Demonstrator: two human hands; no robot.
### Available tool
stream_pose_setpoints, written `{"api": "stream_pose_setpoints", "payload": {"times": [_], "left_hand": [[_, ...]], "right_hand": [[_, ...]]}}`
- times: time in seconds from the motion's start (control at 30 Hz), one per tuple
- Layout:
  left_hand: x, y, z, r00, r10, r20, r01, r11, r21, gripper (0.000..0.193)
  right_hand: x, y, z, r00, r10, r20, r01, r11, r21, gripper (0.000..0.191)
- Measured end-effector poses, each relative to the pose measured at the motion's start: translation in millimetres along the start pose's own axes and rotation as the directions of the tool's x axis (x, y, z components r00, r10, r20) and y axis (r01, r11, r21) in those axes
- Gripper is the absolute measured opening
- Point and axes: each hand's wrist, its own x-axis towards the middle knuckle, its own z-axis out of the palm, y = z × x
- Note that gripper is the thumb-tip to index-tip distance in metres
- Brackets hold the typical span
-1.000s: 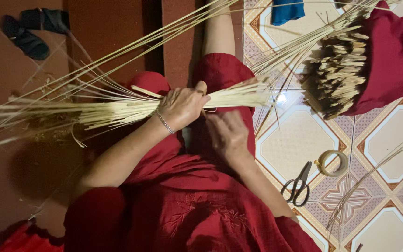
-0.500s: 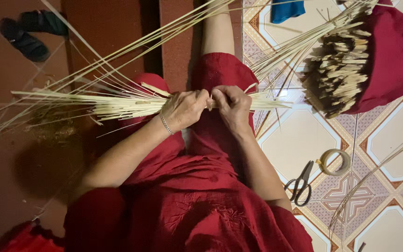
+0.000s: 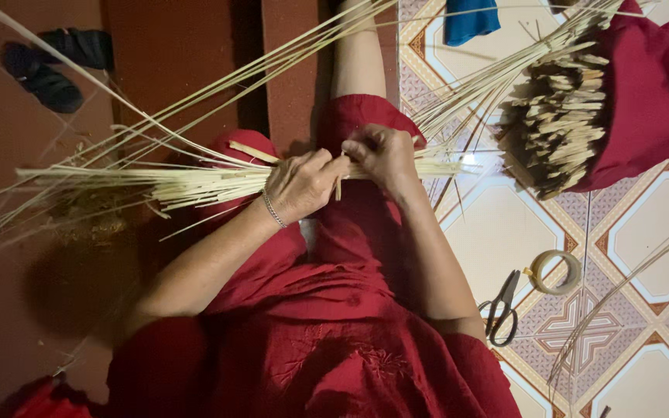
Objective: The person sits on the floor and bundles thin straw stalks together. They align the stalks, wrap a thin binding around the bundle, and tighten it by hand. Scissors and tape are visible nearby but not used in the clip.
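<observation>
Over the lap: strip bundle (image 3: 195,182) is lying crosswise, long axis left-right
Left hand (image 3: 300,186): gripping the bundle, fingers closed
Right hand (image 3: 385,155): pinching the strips just beside the left

No packages, labels, signs or screens anywhere here, as far as I can see. It's all loose stuff on the floor, nothing boxed, wrapped, tagged or printed.
</observation>
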Motion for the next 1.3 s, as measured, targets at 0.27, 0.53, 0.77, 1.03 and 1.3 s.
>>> {"api": "stream_pose_setpoints", "payload": {"times": [0.27,0.53,0.77,1.03,1.3], "left_hand": [[25,-19,-25,0.966,-0.255,-0.039,0.218,0.889,-0.403,0.012],[35,2,-53,0.920,-0.384,0.083,0.363,0.752,-0.550,0.017],[26,-11,-51,0.942,-0.336,0.020,0.289,0.775,-0.562,0.027],[30,-37,-52,0.887,-0.418,0.194,0.441,0.643,-0.626,0.038],[25,-34,-26,0.929,-0.370,-0.024,0.329,0.853,-0.405,0.022]], "right_hand": [[-57,-7,-12,0.844,-0.235,-0.482,0.280,0.960,0.022,0.007],[-49,3,57,0.991,0.077,0.106,-0.129,0.452,0.883,0.048],[-39,9,64,0.994,-0.102,0.028,0.047,0.663,0.747,0.040],[-46,-3,56,0.977,-0.198,-0.076,0.209,0.842,0.497,0.012],[-55,-14,52,0.997,-0.019,0.080,-0.028,0.832,0.555,0.021]]}}
